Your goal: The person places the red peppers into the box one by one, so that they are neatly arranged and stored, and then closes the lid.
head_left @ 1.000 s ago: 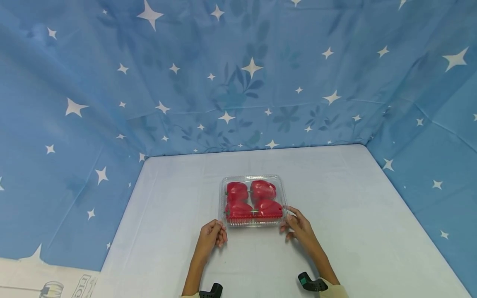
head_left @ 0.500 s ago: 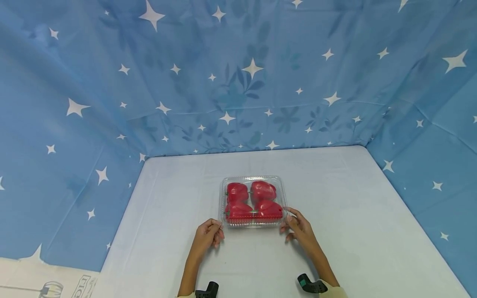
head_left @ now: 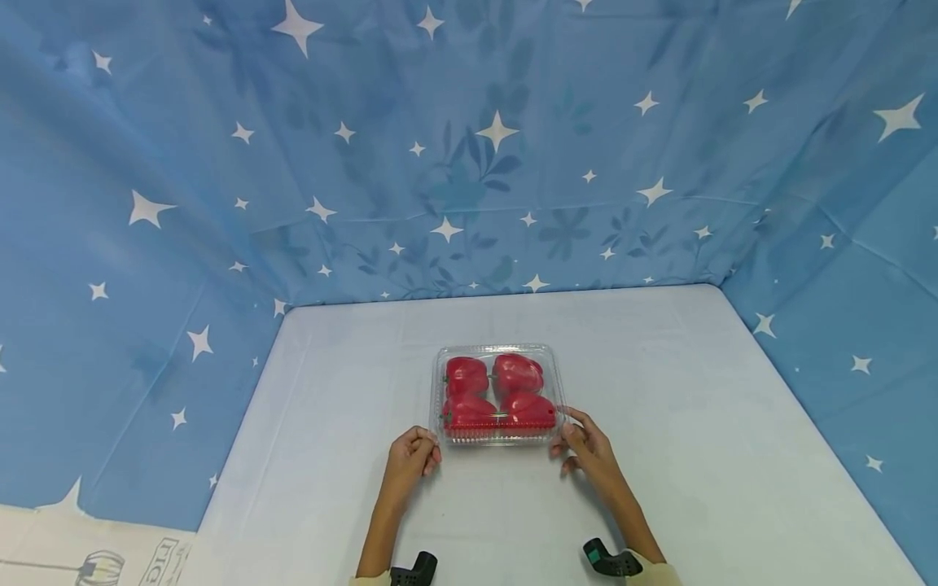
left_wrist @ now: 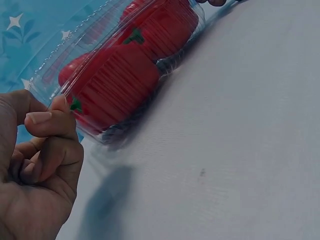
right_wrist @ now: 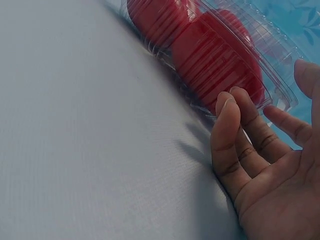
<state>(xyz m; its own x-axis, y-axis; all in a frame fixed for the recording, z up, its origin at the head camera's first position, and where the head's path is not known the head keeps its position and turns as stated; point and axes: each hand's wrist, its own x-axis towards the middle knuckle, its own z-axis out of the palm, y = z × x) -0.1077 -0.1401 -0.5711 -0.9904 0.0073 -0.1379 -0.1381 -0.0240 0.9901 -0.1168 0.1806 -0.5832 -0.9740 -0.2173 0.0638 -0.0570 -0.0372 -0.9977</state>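
A clear plastic clamshell box (head_left: 498,439) with its lid down stands on the white table, holding several glossy red bell peppers (head_left: 518,373) with green stems (left_wrist: 134,36). At the box's near left corner, my left hand (head_left: 412,457) has its fingers curled, and thumb and forefinger pinch the edge of the rim. My right hand (head_left: 589,452) is at the near right corner with fingers loosely bent. In the right wrist view its fingertips (right_wrist: 227,112) rest by the box's side wall, and the thumb stands apart from the rim.
The white-covered table (head_left: 659,366) surrounds the box. A blue curtain (head_left: 469,163) with white stars hangs behind it and along both sides. Pale printed cloth (head_left: 88,545) shows at the lower left. A black strap-on device (head_left: 414,570) sits on each wrist.
My left hand shifted slightly left, and its fingers have drawn in more at the box's corner. The right hand and the box stay where they were.
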